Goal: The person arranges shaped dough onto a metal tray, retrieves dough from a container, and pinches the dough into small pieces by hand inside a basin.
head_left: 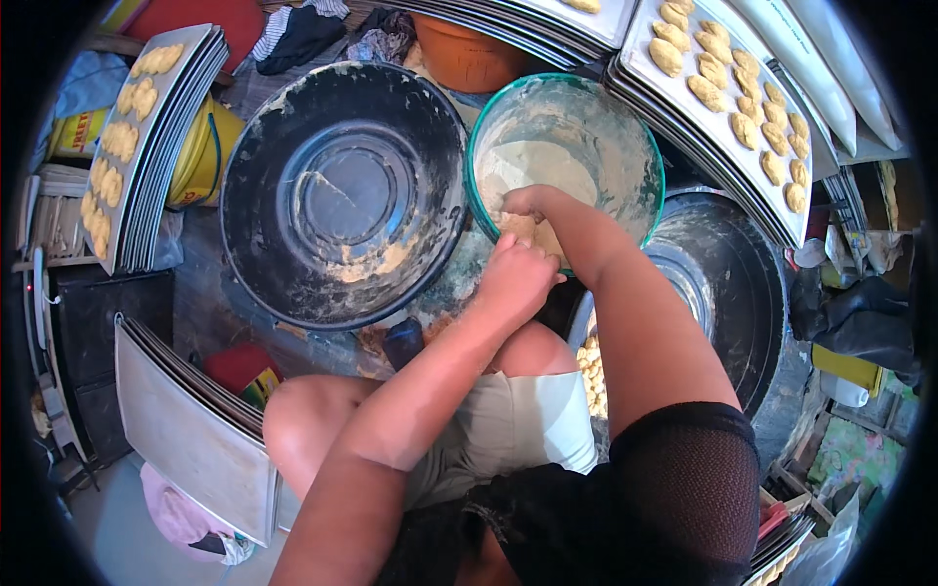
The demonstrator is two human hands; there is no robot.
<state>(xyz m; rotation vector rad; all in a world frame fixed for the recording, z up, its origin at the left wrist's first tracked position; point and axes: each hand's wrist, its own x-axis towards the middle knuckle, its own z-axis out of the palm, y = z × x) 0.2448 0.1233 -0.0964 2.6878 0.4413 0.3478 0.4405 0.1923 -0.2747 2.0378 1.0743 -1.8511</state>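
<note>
My left hand is closed at the near rim of a green-rimmed bucket, which holds pale powder; what its fingers grip is hard to make out. My right hand reaches into the bucket just beyond it, fingers curled down around or against a tan mass that is partly hidden. Left of the bucket lies a wide black basin with dough smears inside. A second black basin sits to the right under my forearm, near small dough pieces.
Stacked trays with shaped dough stand at upper right and left; more trays lean at lower left. A yellow bucket, an orange pot, a red container and bundled cloths surround the basins.
</note>
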